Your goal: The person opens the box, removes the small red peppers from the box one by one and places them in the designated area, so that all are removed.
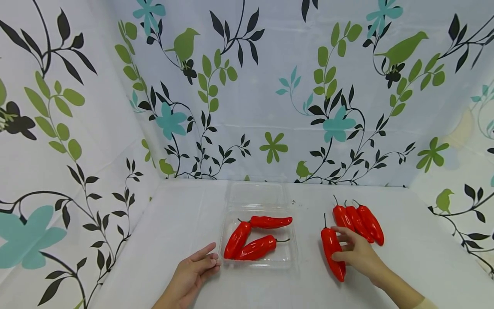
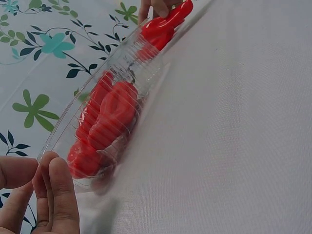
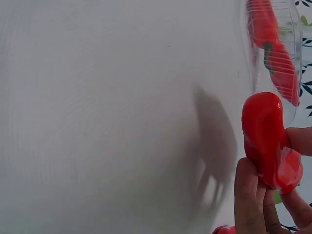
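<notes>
In the head view my right hand (image 1: 356, 251) grips a glossy red chili pepper (image 1: 332, 253) by its side, its stem pointing away from me. The right wrist view shows this pepper (image 3: 263, 131) between thumb and fingers, with a shadow cast on the table beside it. My left hand (image 1: 197, 274) is at the left front corner of a clear plastic container (image 1: 283, 257); thumb and fingertips pinch its rim in the left wrist view. Inside lie three red peppers, among them one pepper (image 1: 271, 222) lying crosswise at the back.
Three more red peppers (image 1: 359, 221) lie side by side at the right, just beyond my right hand. The container's lid (image 1: 256, 195) is folded back flat behind it. A white table (image 1: 185, 214) meets a patterned curtain (image 1: 247, 98) at the back and sides.
</notes>
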Demonstrator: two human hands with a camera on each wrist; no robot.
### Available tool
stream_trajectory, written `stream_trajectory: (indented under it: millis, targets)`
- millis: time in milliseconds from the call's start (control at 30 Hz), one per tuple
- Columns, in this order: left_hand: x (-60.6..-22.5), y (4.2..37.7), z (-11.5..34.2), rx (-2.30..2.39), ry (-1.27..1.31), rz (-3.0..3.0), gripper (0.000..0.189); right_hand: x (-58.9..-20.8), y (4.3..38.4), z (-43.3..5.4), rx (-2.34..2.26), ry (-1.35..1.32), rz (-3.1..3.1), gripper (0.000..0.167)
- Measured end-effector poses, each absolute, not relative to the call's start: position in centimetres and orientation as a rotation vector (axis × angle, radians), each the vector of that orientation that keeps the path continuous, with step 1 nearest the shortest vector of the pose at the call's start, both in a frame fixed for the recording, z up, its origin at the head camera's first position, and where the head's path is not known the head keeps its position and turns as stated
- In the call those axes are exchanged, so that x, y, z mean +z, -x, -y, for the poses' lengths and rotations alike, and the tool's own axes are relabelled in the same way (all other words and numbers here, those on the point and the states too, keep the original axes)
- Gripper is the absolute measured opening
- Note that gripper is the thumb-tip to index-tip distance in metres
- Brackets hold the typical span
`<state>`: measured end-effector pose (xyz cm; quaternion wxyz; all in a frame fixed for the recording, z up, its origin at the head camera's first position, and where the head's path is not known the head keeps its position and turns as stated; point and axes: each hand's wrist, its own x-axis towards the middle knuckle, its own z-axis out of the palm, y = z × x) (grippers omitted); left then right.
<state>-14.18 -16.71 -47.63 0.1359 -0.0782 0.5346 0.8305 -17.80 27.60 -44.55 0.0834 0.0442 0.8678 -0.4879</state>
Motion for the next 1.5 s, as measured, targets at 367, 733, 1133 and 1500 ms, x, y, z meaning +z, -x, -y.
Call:
stream_trajectory:
  millis: [367,733,1133,1500]
  targets:
    - [-47.7,14.2,16.8,2.410,0.235,-1.557,0.059,-45.2,18.1,-28.8,-1.350,-0.153,-2.638,0.088]
    - [-47.8,14.1,16.8,2.410,0.232,-1.541,0.059,-45.6,18.1,-29.6,-1.248,-0.140,-2.700,0.087]
    - [-47.7,14.1,16.7,2.409,0.228,-1.552,0.060,-45.3,18.0,-29.7,-1.104,-0.089,-2.812,0.088]
    - [-47.6,14.1,16.7,2.406,0.234,-1.553,0.060,-45.1,17.7,-29.6,-0.945,-0.035,-2.905,0.082]
